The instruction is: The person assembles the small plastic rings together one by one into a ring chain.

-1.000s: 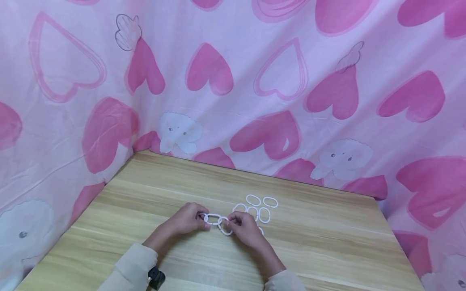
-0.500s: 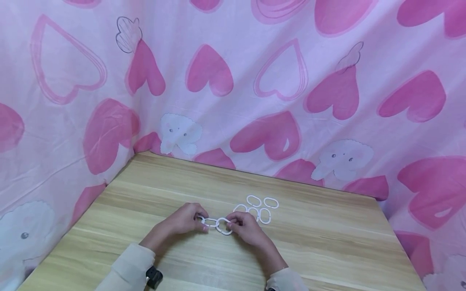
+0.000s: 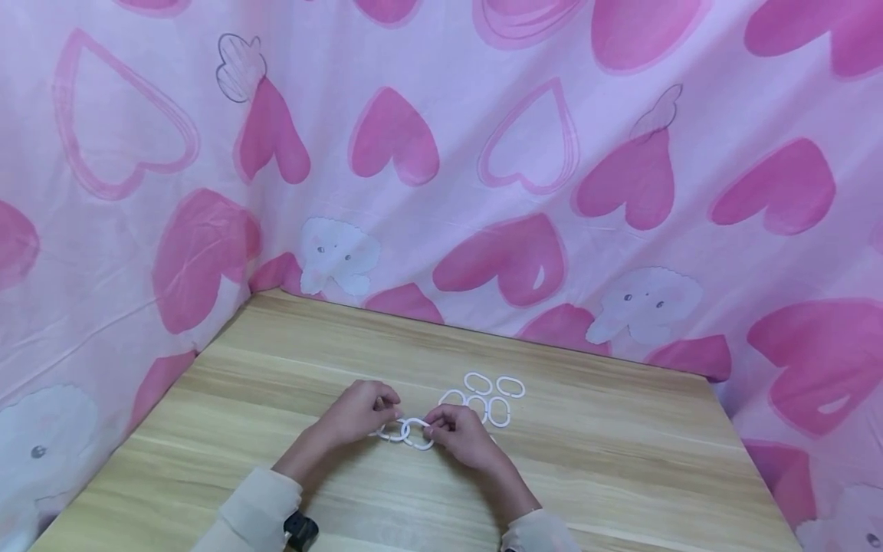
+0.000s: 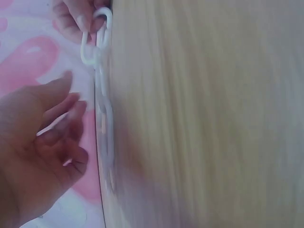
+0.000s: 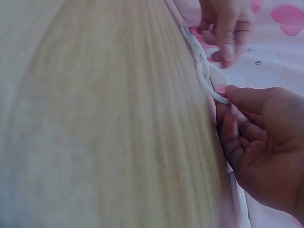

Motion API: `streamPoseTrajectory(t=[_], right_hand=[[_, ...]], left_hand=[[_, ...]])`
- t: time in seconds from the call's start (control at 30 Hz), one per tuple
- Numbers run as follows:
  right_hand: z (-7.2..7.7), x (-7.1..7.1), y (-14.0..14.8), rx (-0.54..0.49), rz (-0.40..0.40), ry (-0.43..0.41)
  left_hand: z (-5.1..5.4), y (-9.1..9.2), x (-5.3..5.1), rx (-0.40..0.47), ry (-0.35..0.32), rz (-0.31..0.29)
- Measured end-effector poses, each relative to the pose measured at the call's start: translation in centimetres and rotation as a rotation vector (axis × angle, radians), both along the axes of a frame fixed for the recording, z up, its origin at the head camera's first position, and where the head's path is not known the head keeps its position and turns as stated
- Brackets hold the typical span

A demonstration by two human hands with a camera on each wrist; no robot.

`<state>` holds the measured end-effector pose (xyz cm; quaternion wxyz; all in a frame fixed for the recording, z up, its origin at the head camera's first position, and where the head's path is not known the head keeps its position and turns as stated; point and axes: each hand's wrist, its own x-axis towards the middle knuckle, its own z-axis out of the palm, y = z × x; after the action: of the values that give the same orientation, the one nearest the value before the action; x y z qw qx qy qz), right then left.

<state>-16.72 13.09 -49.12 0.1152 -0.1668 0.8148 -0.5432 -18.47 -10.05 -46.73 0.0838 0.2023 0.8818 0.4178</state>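
Lots of pink cloth (image 3: 455, 46) up back, then the wood table (image 3: 331, 330). My L hand (image 3: 357, 412) hangs w/ fingers loose, holding nothing, right beside the white chain (image 3: 405, 431). My R hand (image 3: 464, 435) has the end link (image 5: 213, 96) pinched btwn thumb & fingertips. So the chain's btwn my hands, over the table; can't tell if its far end touches down, can't count the links either: L fingers cover that end up top, & it's blurry in the L wrist cam. Looks like plastic: prob. super light, each link stiff, floppy at the joins, a bit slick. Best hold's a link's long side, away from its slit. Loose rings (image 3: 488, 412) past my R hand, one mostly hidden behind it. Slits: tiny, hard to read.
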Motion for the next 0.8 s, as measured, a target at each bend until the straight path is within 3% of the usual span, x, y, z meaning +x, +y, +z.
streamPoseTrajectory(t=[0.1,0.23,0.43,0.8], right_hand=[[-0.1,0.0,0.0,0.012,0.0,0.013],[-0.2,0.0,0.0,0.012,-0.006,0.008],[-0.2,0.1,-0.2,0.013,-0.021,0.001],[-0.1,0.1,-0.1,0.003,-0.034,-0.003]], left_hand=[[-0.1,0.8,0.3,0.077,0.012,0.025],[-0.6,1.6,0.5,0.13,0.009,0.009],[-1.5,1.7,0.6,0.134,-0.004,-0.004],[-2.0,1.4,0.2,0.15,-0.039,-0.064]])
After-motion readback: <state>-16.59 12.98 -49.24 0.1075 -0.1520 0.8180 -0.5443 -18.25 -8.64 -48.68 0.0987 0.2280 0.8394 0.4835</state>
